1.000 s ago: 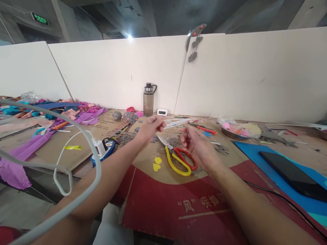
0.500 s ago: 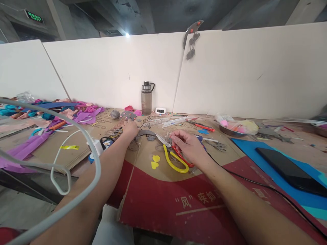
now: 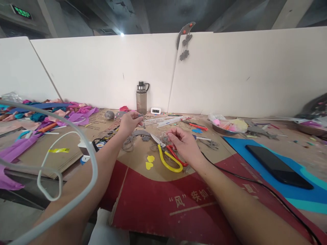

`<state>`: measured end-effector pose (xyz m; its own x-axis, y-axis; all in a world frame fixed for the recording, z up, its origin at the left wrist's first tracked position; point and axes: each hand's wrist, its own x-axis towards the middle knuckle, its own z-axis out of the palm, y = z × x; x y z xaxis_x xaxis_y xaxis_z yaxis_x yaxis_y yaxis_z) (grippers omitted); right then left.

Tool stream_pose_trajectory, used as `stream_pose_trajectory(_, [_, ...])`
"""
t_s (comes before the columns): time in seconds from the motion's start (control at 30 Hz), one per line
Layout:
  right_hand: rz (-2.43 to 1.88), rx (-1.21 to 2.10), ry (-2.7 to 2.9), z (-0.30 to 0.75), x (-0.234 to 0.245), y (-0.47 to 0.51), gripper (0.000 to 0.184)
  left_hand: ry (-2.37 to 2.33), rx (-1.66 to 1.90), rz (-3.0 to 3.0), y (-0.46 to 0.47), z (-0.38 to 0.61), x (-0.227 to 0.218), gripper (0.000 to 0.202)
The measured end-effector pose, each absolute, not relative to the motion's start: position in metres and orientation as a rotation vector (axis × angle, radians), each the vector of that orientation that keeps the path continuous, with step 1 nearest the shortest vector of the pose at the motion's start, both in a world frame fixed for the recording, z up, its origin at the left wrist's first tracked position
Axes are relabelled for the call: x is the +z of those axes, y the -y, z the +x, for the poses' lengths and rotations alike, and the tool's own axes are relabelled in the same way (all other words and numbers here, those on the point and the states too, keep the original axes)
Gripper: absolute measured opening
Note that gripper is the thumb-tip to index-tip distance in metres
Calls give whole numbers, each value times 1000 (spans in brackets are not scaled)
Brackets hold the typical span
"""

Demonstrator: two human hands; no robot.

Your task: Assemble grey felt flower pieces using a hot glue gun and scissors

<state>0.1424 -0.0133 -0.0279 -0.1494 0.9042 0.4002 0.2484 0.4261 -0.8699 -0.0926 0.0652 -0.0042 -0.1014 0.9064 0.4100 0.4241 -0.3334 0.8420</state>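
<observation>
My left hand point(image 3: 129, 123) is raised a little over the table, fingers pinched on a small grey felt piece point(image 3: 139, 116) near a grey felt shape point(image 3: 120, 115). My right hand point(image 3: 182, 142) hovers with curled fingers just above the scissors point(image 3: 167, 154), which have one yellow and one red handle and lie on brown cardboard point(image 3: 143, 160). Whether the right fingers hold anything small is hidden. Two yellow heart cut-outs point(image 3: 149, 162) lie left of the scissors. Grey felt scraps point(image 3: 143, 134) lie between my hands.
A water bottle point(image 3: 141, 98) and small clock point(image 3: 155, 110) stand by the white partition. Coloured felt scraps point(image 3: 51, 112) pile at left, with a white cable point(image 3: 51, 170) near me. A phone point(image 3: 277, 166) rests on blue foam point(image 3: 301, 197) at right; a metal dish point(image 3: 224, 127) sits behind.
Both hands dropped from mid-air to the table. My left hand reached far left to the felt pieces and has lifted again with a small piece; my right hand settled over the scissors.
</observation>
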Motion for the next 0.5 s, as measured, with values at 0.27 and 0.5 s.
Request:
stream_pose_trajectory(0.27, [-985,349,1623,147,-18,13,18,-932,1100,1707,-26,-34,5,37])
stream_pose_trajectory(0.5, [-985,-37,1782,153,-17,13,18,-947,1008,1713,-17,-28,4,49])
